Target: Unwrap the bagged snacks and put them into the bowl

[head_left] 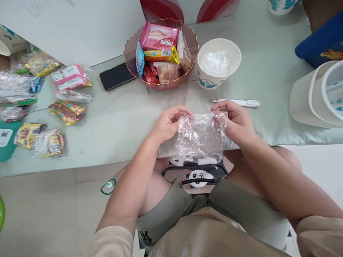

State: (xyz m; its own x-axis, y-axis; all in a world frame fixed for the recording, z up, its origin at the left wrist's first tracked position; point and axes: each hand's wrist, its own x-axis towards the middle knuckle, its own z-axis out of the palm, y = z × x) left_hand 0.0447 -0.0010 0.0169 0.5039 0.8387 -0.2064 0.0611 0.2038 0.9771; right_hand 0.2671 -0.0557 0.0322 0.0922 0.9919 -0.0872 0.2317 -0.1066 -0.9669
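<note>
A clear plastic bag (201,137) hangs between my two hands at the table's front edge, wrinkled and with nothing visible in it. My left hand (169,123) pinches its upper left corner. On the other side, my right hand (235,119) grips the upper right corner with thumb and fingers. Just beyond the right fingertips lies a white utility knife (241,102). Farther back stands a paper cup (213,80) with crumpled clear plastic (215,62) inside. Beside the cup is a pink scalloped bowl (160,85) full of wrapped snacks, among them a pink wafer packet (160,36).
A black phone (116,76) lies left of the bowl, partly behind it. Several bagged snacks (68,111) cover the table's left side. White bins (305,96) and a blue container (323,43) stand at the right. A panda-print bag (199,175) sits below the table edge.
</note>
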